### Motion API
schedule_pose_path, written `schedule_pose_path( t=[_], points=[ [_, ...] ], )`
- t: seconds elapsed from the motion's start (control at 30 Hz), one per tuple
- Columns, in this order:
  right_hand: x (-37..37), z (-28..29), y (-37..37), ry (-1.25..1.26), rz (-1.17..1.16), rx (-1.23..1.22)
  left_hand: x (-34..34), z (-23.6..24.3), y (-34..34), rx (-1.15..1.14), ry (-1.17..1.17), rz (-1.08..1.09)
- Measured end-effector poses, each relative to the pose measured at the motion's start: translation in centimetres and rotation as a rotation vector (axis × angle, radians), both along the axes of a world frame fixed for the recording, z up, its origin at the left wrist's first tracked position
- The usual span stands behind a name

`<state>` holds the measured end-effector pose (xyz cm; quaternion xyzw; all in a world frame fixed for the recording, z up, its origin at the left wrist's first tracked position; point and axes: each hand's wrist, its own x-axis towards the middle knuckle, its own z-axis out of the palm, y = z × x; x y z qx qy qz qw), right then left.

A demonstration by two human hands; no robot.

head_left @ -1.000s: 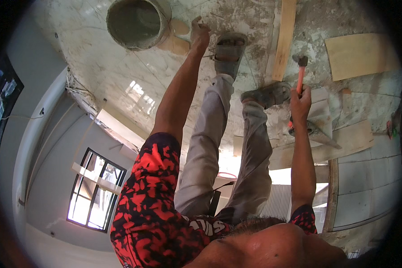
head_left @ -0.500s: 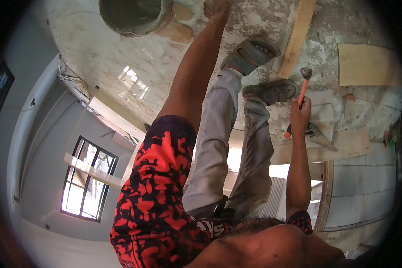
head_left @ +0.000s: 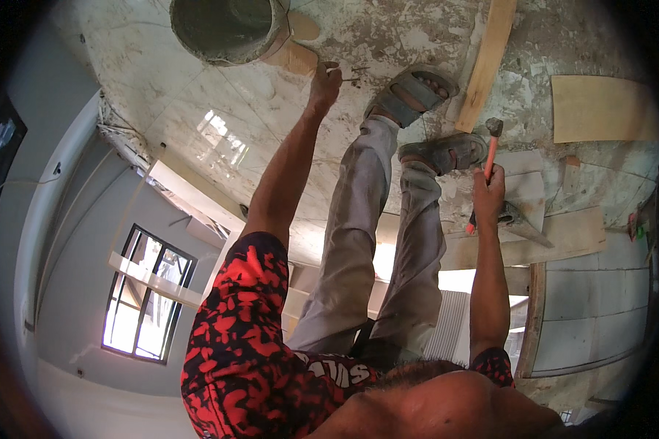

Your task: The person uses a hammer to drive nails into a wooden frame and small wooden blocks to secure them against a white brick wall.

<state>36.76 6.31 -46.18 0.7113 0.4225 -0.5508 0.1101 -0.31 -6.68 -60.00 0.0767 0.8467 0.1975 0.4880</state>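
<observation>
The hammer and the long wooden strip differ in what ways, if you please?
The hammer has an orange handle and dark greyish head; the wooden strip is plain tan.
The hammer is gripped in the right hand; the wooden strip lies on the floor.
Both are long and narrow.

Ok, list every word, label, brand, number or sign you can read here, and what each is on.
Shirt: pale lettering, partly hidden; I won't copy its wording.
Hammer, bucket and flat tan board: no readable text visible.
</observation>
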Motion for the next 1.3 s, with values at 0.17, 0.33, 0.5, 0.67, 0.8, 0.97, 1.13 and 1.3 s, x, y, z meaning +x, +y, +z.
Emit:
schedule_pose_path(
  t=[0.17, 0.33, 0.5, 0.67, 0.8, 0.97, 1.13, 1.3],
  points=[
    [-1.0, 0.4, -0.5, -0.007, 0.040, 0.007, 2.6, 0.9, 1.6, -0.154, 0.210, -0.602],
    [-0.3, 0.7, -1.4, -0.017, 0.067, 0.010, 2.8, -1.3, 3.7, -0.176, 0.341, -0.928],
    [-1.0, 2.5, -0.7, -0.013, 0.115, 0.074, 1.5, -2.2, 1.6, -0.019, 0.319, -1.166],
    [-0.5, 8.2, -1.2, 0.011, 0.125, 0.061, 3.7, 4.2, 2.9, 0.165, -0.186, -0.626],
    [-3.0, 16.1, -0.2, 0.159, -0.067, 0.014, 12.9, 19.7, 8.4, 0.046, 0.416, -1.839],
    [-5.7, 28.7, 4.0, 0.305, -0.262, 0.009, 18.6, 34.5, 10.9, 0.580, -0.554, -0.428],
    [-4.0, 37.0, 5.8, 0.510, -0.141, 0.145, 19.4, 45.5, 13.0, 0.312, -1.049, 0.209],
    [-2.4, 41.6, 7.5, 0.526, -0.068, 0.208, 19.4, 50.7, 13.6, 0.292, -1.242, 0.430]
  ],
)
